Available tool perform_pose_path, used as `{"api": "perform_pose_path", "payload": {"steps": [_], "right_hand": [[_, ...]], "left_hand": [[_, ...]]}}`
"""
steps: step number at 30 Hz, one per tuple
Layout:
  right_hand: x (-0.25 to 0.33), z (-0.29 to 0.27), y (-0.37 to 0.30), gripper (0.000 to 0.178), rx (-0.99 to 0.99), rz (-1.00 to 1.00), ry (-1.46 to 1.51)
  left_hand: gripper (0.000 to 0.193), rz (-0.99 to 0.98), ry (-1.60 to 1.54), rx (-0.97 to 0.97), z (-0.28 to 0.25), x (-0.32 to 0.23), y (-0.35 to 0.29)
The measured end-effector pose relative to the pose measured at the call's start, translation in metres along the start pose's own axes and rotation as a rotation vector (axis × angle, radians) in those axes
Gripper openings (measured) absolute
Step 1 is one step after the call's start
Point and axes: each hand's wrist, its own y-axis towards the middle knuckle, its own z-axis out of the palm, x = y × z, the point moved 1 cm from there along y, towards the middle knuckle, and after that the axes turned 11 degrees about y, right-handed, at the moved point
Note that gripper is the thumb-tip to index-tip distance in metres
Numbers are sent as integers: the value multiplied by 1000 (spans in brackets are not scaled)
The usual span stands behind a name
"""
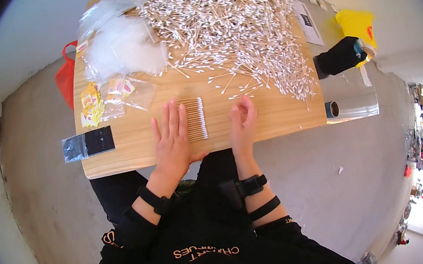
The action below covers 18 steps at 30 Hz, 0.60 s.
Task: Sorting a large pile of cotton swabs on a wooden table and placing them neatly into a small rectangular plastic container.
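My left hand (170, 140) lies flat on the wooden table (138, 147), fingers stretched out. Its edge covers the left ends of a neat row of cotton swabs (196, 119), laid side by side with white tips lined up. To the right of that row is my right hand (243, 120), its fingers curled in toward the thumb. Whether a swab is between those fingertips is too small to tell. A few loose cotton swabs (237, 81) lie just beyond it, and behind them spreads a large heap of wooden-stemmed cotton swabs (222, 14).
Clear plastic bags (121, 47) pile up at the back left. Nearer are yellow paper packets (91, 105) and a black-and-clear pouch (89, 143) overhanging the left edge. A red bag (66, 79) hangs there. On the right are a dark cylinder (332, 109) and a yellow bag (356, 25).
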Motion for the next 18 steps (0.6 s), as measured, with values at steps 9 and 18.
{"api": "perform_pose_path", "payload": {"steps": [9,18], "right_hand": [[2,-55,72,32,114,-164,-616],[2,33,54,16,315,-143,-531]], "left_hand": [[131,-20,119,149,14,-11,22],[130,-11,100,109,17,-9,20]]}}
